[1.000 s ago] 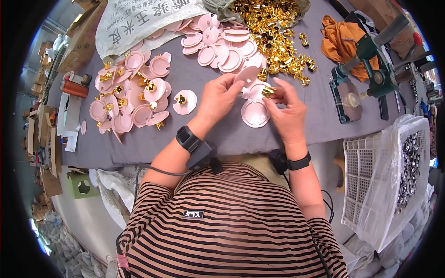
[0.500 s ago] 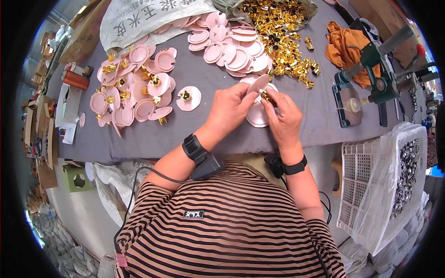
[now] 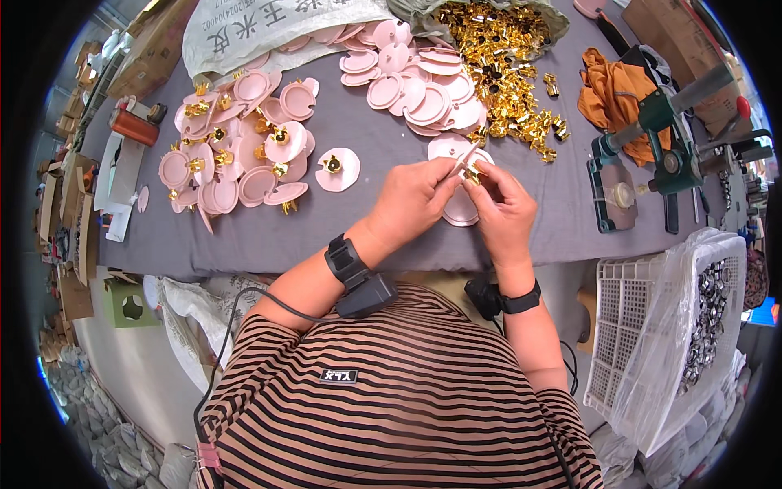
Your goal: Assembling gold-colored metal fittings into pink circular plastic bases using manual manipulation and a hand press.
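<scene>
My left hand [image 3: 414, 200] pinches a pink disc [image 3: 465, 156], which is tilted nearly edge-on to me. Against its face, my right hand [image 3: 505, 210] grips a small gold metal clip [image 3: 472, 174]; the fingers partly hide where the two meet. Beneath my hands, more pink discs [image 3: 461, 212] lie on the grey cloth. To the left of my left hand rests a single pink disc with a gold clip [image 3: 339, 169] standing on its middle. Farther left is a heap of pink discs [image 3: 257, 184], several with gold clips on them.
Plain pink discs [image 3: 429, 104] are piled beyond my hands, beside a spilled heap of gold clips [image 3: 509, 106]. At right stand a green hand press [image 3: 672, 147] and an orange cloth [image 3: 615, 102]. A white crate [image 3: 623, 326] with metal parts stands below the table's right edge.
The pink disc in my left hand has turned from showing its face to nearly edge-on. My hands stay close together, and the whole view has shifted slightly.
</scene>
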The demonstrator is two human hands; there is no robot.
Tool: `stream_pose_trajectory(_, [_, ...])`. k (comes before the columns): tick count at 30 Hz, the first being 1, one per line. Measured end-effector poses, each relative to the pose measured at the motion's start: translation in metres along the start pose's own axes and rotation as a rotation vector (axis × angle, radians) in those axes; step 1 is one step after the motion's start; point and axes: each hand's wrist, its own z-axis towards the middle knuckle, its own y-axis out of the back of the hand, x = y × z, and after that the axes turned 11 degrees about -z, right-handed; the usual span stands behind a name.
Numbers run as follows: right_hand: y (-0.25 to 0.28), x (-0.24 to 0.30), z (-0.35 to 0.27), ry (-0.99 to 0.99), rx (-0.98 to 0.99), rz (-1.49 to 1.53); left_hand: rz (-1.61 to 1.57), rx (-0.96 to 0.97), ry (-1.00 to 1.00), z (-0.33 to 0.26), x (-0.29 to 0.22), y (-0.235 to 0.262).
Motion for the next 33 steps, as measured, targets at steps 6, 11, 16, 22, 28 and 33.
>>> stream_pose_trajectory(6, [-0.014,0.000,-0.003,-0.668,0.152,0.729,0.085,-0.003,-0.159,-0.002,0.016,0.006])
stream_pose_trajectory(11, [0.011,-0.027,0.020,-0.266,0.070,-0.038,0.560,-0.108,-0.209,0.035,0.070,0.111])
stream_pose_trajectory(16, [0.055,-0.097,0.050,-0.070,-0.095,-0.710,1.150,-0.082,-0.151,0.053,0.116,0.234])
stream_pose_trajectory(22, [0.053,-0.133,0.055,-0.211,0.007,-0.732,1.087,-0.017,-0.266,0.049,0.059,0.169])
stream_pose_trajectory(28, [0.056,-0.122,0.037,-0.175,-0.086,-0.435,0.261,0.448,-0.344,-0.012,0.021,-0.002])
stream_pose_trajectory(33, [0.050,-0.062,0.005,-0.627,-0.049,0.336,0.380,0.411,-0.376,-0.015,0.048,-0.017])
